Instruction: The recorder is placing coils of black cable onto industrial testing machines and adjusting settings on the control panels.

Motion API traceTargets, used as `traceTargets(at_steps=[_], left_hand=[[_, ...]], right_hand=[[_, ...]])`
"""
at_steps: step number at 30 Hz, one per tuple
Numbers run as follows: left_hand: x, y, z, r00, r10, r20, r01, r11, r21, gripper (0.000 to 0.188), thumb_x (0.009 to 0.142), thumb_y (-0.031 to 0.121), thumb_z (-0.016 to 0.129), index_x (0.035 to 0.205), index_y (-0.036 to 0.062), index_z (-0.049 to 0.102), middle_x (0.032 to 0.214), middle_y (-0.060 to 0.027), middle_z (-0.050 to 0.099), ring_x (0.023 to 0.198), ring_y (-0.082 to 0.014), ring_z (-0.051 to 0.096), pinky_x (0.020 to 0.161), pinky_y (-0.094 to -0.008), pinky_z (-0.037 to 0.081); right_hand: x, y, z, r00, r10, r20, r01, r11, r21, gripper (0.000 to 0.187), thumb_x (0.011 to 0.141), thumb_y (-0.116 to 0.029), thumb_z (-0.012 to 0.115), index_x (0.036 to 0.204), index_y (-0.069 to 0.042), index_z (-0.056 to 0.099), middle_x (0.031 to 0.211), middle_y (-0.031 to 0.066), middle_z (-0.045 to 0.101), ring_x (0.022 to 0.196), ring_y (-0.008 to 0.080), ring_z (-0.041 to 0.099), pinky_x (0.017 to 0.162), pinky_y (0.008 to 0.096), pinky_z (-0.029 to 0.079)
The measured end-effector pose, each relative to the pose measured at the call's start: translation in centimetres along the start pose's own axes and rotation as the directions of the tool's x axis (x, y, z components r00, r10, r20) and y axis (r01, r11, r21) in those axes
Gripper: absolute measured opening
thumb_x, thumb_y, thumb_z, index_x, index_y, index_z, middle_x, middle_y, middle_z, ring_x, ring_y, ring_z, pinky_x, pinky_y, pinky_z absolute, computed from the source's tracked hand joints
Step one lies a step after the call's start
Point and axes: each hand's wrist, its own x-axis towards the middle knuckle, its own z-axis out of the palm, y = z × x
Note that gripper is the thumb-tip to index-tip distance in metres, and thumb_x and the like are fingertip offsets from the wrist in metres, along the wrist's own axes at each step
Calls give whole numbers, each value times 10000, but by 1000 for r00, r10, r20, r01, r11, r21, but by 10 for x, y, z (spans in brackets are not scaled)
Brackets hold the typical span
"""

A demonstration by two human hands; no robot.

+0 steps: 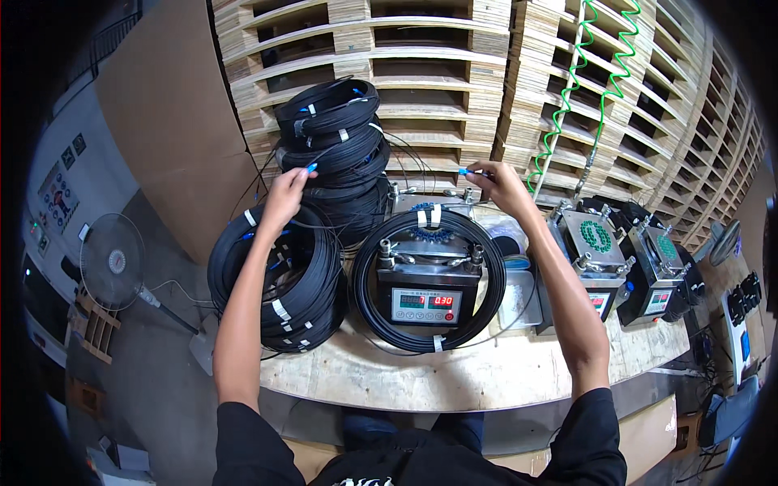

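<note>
My left hand (286,197) is raised above the coils, its fingers pinching a small blue fiber-optic cable connector (311,168). Level with it on the right, my right hand (504,190) grips another blue cable connector (464,172) between thumb and fingers. Between my forearms, a coil of black cable (361,312) with white tape bands leans around the front of a polishing machine (427,301) with a lit red and green display. Part of that machine's body is hidden by the coil. A thin cable runs from the right side of the coil toward my right forearm.
Stacks of black cable coils (336,121) stand at the back left, with a wider pile (279,312) by my left forearm. Two similar machines (596,235) (660,251) and a clear tray (519,301) are right. Wooden pallets (438,57) rise behind; a fan (115,261) stands left.
</note>
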Motion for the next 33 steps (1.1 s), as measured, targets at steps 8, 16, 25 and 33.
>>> traceTargets(at_steps=[8, 16, 25, 33], left_hand=[[-48, 28, 40, 926, 361, 110, -353, 724, 593, 260, 999, 217, 556, 1103, 40, 715, 1050, -170, 714, 1007, -371, 679, 872, -445, 533], [-2, 44, 147, 852, 434, 292, -508, 819, 266, 203, 1013, 74, 510, 1203, 2, 522, 954, -214, 694, 898, -318, 715, 780, -421, 533], [11, 31, 187, 851, 365, 377, -389, 921, -13, 175, 969, 118, 631, 1032, -45, 650, 972, -130, 725, 986, -196, 707, 836, -333, 543], [-17, 42, 181, 793, 393, 465, -514, 842, 164, 297, 939, 170, 610, 1157, -30, 644, 972, -222, 710, 916, -314, 697, 831, -395, 524]], right_hand=[[-20, -2, 22, 988, -148, 35, 151, 985, -86, 258, 966, -164, 652, 1161, -2, 702, 900, 245, 712, 809, 360, 706, 729, 419, 532], [-28, -9, 53, 989, -58, -135, 67, 996, 61, 149, 937, -120, 669, 991, 18, 655, 936, 199, 711, 806, 419, 651, 741, 481, 511], [-32, -9, 58, 982, -165, -95, 170, 985, 39, 136, 819, -106, 794, 906, -19, 738, 884, 128, 657, 880, 302, 648, 787, 394, 501], [-40, -6, 57, 987, -161, 0, 161, 987, 22, 182, 920, -122, 675, 1043, -1, 734, 1076, 187, 729, 893, 363, 719, 797, 405, 558]])
